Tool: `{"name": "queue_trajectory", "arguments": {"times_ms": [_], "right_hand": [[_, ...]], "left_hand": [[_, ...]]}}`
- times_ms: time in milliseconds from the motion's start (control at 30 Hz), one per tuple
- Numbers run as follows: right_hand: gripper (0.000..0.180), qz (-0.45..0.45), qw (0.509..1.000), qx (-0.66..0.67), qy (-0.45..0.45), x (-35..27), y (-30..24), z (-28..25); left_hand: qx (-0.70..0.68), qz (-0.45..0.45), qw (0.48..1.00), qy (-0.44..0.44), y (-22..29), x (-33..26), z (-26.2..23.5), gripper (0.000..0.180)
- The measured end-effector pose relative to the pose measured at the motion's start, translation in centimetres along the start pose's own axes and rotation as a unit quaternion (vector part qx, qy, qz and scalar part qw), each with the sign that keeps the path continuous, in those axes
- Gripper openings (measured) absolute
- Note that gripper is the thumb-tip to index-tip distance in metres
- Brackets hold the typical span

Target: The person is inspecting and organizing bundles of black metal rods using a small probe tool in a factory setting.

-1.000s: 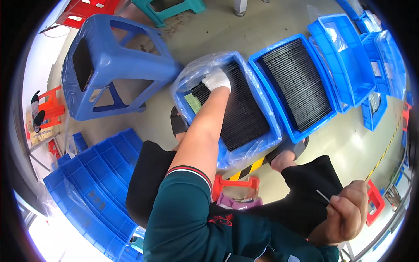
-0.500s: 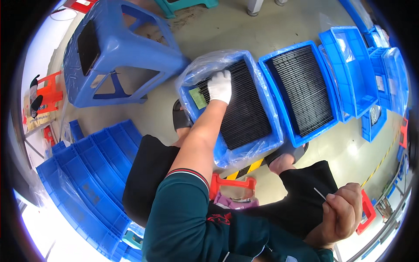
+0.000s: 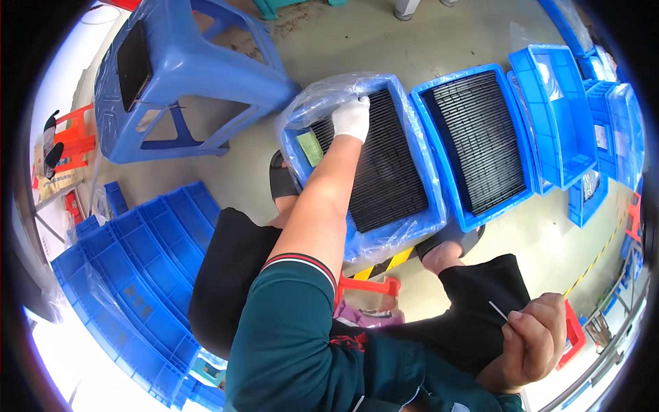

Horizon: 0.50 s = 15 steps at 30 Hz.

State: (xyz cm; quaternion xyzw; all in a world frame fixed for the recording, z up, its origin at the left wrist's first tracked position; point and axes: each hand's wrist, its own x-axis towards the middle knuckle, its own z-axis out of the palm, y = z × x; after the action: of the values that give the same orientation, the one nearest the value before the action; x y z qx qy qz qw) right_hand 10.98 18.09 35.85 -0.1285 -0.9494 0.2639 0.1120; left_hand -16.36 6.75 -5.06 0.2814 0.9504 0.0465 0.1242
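Note:
My left hand (image 3: 351, 120), in a white glove, reaches into a blue bin (image 3: 427, 185) lined with clear plastic. Its fingers are curled in at the far end of the rows of dark thin parts (image 3: 386, 172) packed there; what they pinch is hidden. A green-yellow paper label (image 3: 310, 147) lies inside the same bin, left of the rows. At the lower right my bare right hand (image 3: 532, 340) is closed, with a thin pale metal pin (image 3: 498, 312) sticking up out of the fingertips.
A second blue bin (image 3: 473, 221) with similar dark rows stands just right. Beyond it are stacked blue crates (image 3: 559, 130). A blue plastic stool (image 3: 178, 62) with a dark phone-like slab (image 3: 134, 65) stands far left; nested blue bins (image 3: 130, 288) lie near left.
My left hand has moved slightly farther away and to the right along the rows, its fingers more curled. The right hand keeps the pin and has shifted only a little.

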Motion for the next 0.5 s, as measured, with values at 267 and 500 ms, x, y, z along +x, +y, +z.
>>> {"name": "queue_trajectory", "arguments": {"times_ms": [267, 500], "right_hand": [[0.029, -0.004, 1.0, -0.01, -0.001, 0.2, -0.6, -0.2], [0.028, -0.036, 0.999, -0.001, -0.014, -0.1, -0.5, -0.3]], "left_hand": [[-0.121, -0.081, 0.958, 0.248, 1.9, -5.3, 1.2, 0.03], [-0.393, -0.422, 0.792, 0.2, -1.6, -4.9, 1.2, 0.056]]}}
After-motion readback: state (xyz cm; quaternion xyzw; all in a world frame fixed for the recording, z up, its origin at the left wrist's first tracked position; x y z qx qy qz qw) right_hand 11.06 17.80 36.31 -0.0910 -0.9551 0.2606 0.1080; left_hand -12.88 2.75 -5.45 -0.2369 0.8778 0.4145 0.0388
